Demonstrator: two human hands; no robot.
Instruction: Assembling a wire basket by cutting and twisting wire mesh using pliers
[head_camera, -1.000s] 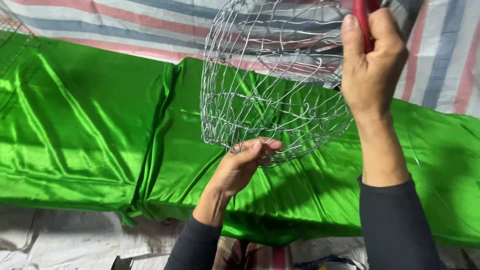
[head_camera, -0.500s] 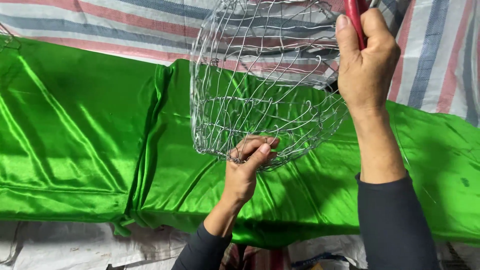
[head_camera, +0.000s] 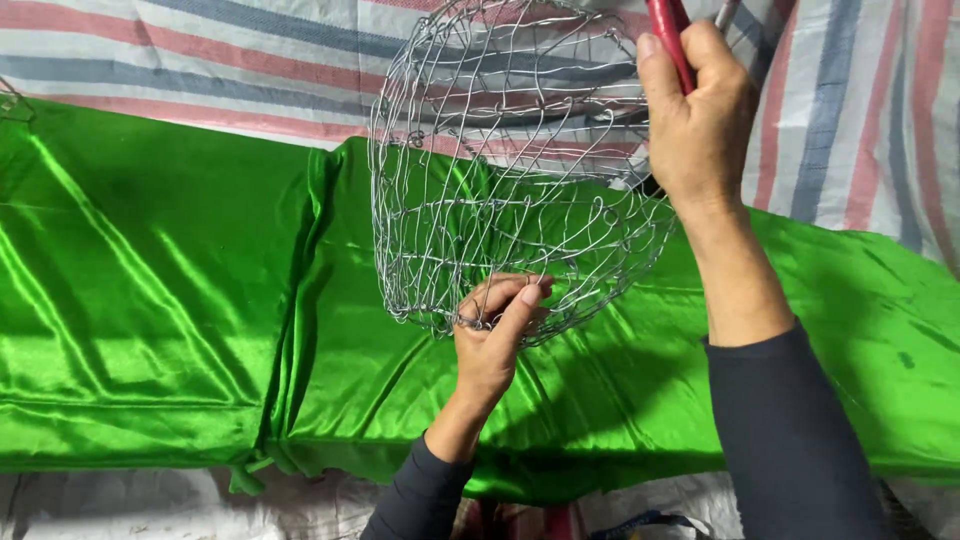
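Basket (head_camera: 510, 180) of thin wire mesh, held up above the green cloth (head_camera: 150, 300), looks light, springy and easily bent, with the left hand (head_camera: 495, 335) pinching its lower rim and the right hand (head_camera: 700, 120) clenched on a red-handled tool (head_camera: 668, 30) at its upper side.

Wire basket drawn left and turned in the hands

Over the last second the wire mesh basket (head_camera: 510, 170) has slid left and slightly up in view. The left hand (head_camera: 495, 335), earlier lying open under the rim, has curled its fingers (head_camera: 520, 300) onto the lower wires. The right hand (head_camera: 695, 125) with the red-handled tool (head_camera: 668, 30) has shifted left too.
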